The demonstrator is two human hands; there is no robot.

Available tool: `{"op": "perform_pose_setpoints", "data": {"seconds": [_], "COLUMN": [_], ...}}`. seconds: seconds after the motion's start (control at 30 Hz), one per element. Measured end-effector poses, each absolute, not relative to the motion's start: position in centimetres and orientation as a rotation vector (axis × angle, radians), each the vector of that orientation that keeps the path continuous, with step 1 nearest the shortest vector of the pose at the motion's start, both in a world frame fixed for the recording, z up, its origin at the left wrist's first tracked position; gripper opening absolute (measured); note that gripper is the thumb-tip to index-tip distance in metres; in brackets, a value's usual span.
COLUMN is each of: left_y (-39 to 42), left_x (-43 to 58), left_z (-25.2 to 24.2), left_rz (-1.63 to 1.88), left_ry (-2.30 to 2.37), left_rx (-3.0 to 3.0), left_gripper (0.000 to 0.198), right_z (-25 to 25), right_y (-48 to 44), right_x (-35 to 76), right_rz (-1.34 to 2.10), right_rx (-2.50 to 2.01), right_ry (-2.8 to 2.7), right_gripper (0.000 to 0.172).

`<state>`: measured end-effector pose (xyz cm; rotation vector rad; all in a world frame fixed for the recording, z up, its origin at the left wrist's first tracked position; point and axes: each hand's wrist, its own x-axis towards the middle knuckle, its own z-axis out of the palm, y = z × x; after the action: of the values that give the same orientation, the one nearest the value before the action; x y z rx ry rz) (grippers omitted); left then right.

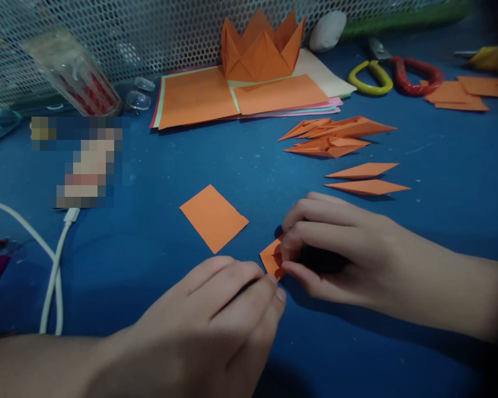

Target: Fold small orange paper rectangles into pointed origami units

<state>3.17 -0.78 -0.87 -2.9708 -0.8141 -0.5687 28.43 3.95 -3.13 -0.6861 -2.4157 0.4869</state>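
Note:
A small folded piece of orange paper (269, 256) lies at the middle of the blue table, partly covered by my fingers. My right hand (344, 243) pinches it from the right between thumb and fingers. From the lower left, my left hand (228, 309) reaches its near edge, fingers pressed together on it. Just beyond, an unfolded orange paper sheet (214, 218) rests flat. Two slim folded orange points (367, 170) lie above my right hand, and several more folded pieces (336, 132) are bunched behind them.
At the back, an orange paper crown shape (263, 52) stands on a stack of coloured paper (195, 99). Scissors with yellow and red handles (417, 76) and orange paper pieces (458, 97) lie right. On the left are a jar (77, 72) and a white cable (58, 265).

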Motion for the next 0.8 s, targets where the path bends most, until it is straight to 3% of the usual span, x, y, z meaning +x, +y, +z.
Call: {"op": "perform_pose_setpoints", "data": {"seconds": [0.3, 0.47, 0.8], "left_y": [-0.6, -1.0, -1.2], "left_x": [2.8, 2.8, 2.2], "left_z": [-1.3, -0.3, -0.6], "left_rz": [-0.587, -0.556, -0.404], "left_ry": [-0.889, -0.832, -0.593], "left_rx": [-3.081, -3.074, -2.921], "left_gripper": [0.054, 0.070, 0.061], "right_z": [-3.2, -3.2, -2.8], "right_y": [3.6, 3.8, 3.8], "right_x": [28.4, 28.3, 28.2], "right_rz": [0.570, 0.521, 0.573], "right_rx": [-0.717, -0.715, -0.736], "right_ry": [-2.398, -2.427, -2.411], "right_gripper": [0.017, 0.020, 0.019]}}
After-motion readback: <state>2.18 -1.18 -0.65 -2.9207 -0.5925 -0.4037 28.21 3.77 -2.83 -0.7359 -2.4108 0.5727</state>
